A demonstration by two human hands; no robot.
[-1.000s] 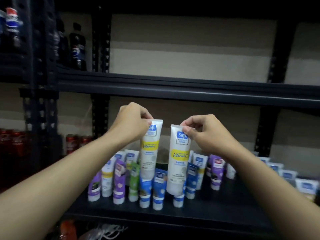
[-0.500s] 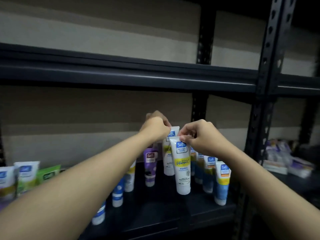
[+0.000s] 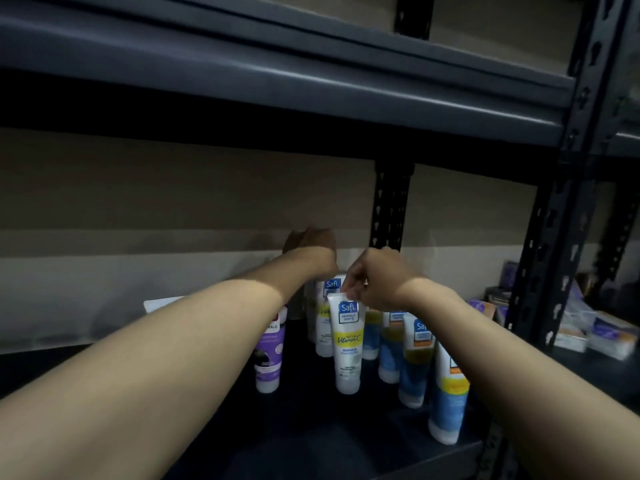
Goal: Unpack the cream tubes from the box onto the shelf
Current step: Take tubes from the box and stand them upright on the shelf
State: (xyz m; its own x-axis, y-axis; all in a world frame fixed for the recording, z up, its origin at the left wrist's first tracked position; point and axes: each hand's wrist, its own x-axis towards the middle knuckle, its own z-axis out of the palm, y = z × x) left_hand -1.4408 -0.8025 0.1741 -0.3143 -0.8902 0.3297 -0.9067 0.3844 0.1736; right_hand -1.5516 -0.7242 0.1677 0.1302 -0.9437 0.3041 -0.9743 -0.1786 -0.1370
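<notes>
Both arms reach deep into the dark shelf (image 3: 311,431). My right hand (image 3: 377,282) pinches the top edge of a white cream tube with a yellow band (image 3: 348,348), which stands cap down on the shelf. My left hand (image 3: 311,251) is further back, closed over the top of a second white and yellow tube (image 3: 323,317) standing behind the first. A purple tube (image 3: 268,355) stands to the left, partly behind my left forearm. A row of blue and white tubes (image 3: 415,362) stands to the right. The box is out of view.
The upper shelf board (image 3: 311,84) hangs low over my hands. A perforated black upright (image 3: 550,271) bounds the bay on the right, and another stands at the back (image 3: 389,206). Small packets (image 3: 588,330) lie in the neighbouring bay. A white card edge (image 3: 162,303) shows at the left.
The view has swung right and closer along the shelf. Both hands carried their tubes deeper in; the right tube now stands on the shelf, the left tube behind it.
</notes>
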